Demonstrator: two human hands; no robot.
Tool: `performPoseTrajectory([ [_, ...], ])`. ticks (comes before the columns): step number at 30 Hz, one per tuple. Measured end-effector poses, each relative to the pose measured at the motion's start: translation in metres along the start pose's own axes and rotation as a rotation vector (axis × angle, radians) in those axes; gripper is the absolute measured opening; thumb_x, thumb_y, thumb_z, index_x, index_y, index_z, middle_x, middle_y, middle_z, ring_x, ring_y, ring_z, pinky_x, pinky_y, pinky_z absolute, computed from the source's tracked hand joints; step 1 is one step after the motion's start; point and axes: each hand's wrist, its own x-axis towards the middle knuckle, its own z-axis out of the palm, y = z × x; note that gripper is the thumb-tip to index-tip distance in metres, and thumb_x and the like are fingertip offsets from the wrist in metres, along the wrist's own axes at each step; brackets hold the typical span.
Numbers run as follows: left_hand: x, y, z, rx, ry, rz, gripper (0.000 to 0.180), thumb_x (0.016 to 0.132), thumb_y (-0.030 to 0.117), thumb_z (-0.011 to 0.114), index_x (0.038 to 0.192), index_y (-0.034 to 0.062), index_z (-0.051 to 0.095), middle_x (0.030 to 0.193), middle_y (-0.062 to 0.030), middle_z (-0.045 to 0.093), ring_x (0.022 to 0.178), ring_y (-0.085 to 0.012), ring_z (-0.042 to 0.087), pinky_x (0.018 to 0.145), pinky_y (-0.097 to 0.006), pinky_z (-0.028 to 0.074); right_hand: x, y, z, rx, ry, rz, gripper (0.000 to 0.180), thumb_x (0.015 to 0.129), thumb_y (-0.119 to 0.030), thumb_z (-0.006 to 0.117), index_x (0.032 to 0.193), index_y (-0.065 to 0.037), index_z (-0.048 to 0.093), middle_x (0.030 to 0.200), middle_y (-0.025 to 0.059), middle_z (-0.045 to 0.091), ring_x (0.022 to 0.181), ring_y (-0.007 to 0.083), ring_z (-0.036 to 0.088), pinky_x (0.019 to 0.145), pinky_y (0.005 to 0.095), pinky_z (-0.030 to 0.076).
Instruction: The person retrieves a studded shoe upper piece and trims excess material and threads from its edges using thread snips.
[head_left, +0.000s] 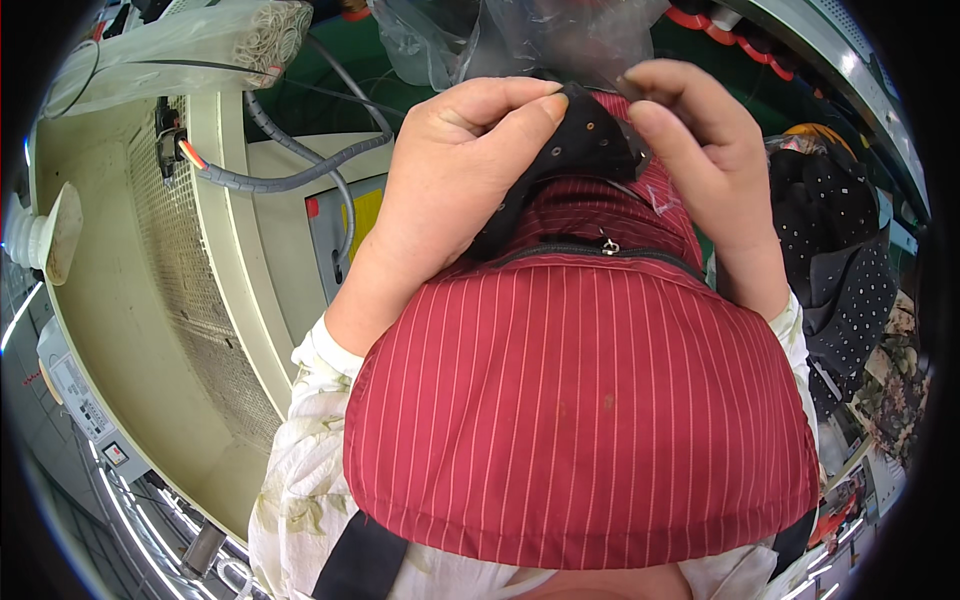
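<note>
- Cloth (600,135): black, small shiny dots, held up above my lap, past the top edge of my bib.
- My left hand (450,155): thumb and index pinched tight on the cloth's upper edge; rest of it hangs down below the fingers.
- My right hand (710,150): just beside the cloth's right end, thumb and index bent toward each other, small gap visible; can't tell if something thin is between them.
- Bib (580,400): red, pale stripes, spread over my front; dark zip (560,248) with a silver pull across its top.
- Clear bag (520,45): beyond both hands.
- Dotted pile (835,260): black fabric, right of my right forearm.
- Trough (120,290): cream, on my left; grey cable (270,182) alongside.
- Second bag (170,65): top left, beige strands inside.
</note>
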Motion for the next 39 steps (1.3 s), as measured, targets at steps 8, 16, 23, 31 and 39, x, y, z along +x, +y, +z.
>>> performPoseTrajectory([
  [8, -0.003, -0.002, -0.003, -0.01, -0.04, -0.006, 0.017, 0.084, 0.01, 0.064, 0.097, -0.0015, 0.066, 0.081, 0.0014, 0.063, 0.073, -0.0027, 0.054, 0.064, -0.017, 0.044, 0.018, 0.062, -0.014, 0.369, 0.028, 0.475, 0.022, 0.09, -0.023, 0.055, 0.099, -0.003, 0.059, 0.067, -0.0067, 0.042, 0.048, 0.002, 0.034, 0.042, 0.0181, 0.021],
  [16, -0.03, 0.012, -0.03, 0.353, -0.349, 0.255, 0.009, 0.077, 0.002, 0.067, 0.086, 0.0005, 0.069, 0.074, -0.0048, 0.066, 0.065, -0.0094, 0.058, 0.061, -0.022, 0.045, 0.011, 0.105, -0.015, 0.347, 0.004, 0.671, 0.019, 0.09, -0.021, 0.055, 0.1, -0.006, 0.059, 0.068, -0.0053, 0.046, 0.048, 0.0021, 0.037, 0.041, 0.0177, 0.023],
  [23, -0.035, 0.015, -0.034, 0.329, -0.394, 0.348, 0.009, 0.074, 0.001, 0.067, 0.083, 0.0013, 0.069, 0.077, -0.0072, 0.068, 0.066, -0.0147, 0.062, 0.06, -0.025, 0.047, 0.013, 0.09, -0.019, 0.064, -0.22, 0.603, 0.019, 0.088, -0.017, 0.055, 0.101, -0.005, 0.061, 0.071, -0.0065, 0.049, 0.056, 0.0018, 0.04, 0.051, 0.0168, 0.031],
  [31, -0.037, 0.015, -0.035, 0.284, -0.395, 0.315, 0.01, 0.075, 0.001, 0.067, 0.084, 0.0021, 0.069, 0.072, -0.0054, 0.066, 0.063, -0.0146, 0.06, 0.059, -0.025, 0.045, -0.003, 0.055, -0.014, 0.168, -0.611, 0.475, 0.033, 0.081, 0.005, 0.051, 0.113, -0.002, 0.058, 0.079, -0.0056, 0.049, 0.068, 0.0009, 0.043, 0.06, 0.0199, 0.038],
  [39, -0.039, 0.013, -0.04, 0.422, -0.179, 0.349, 0.012, 0.076, 0.003, 0.066, 0.088, 0.0018, 0.069, 0.065, -0.0013, 0.055, 0.062, -0.0091, 0.05, 0.055, -0.022, 0.037, 0.001, 0.058, -0.001, 0.167, -0.375, 0.5, 0.02, 0.083, -0.004, 0.051, 0.101, 0.0, 0.06, 0.084, 0.0036, 0.064, 0.067, 0.0075, 0.055, 0.063, 0.0218, 0.045],
])
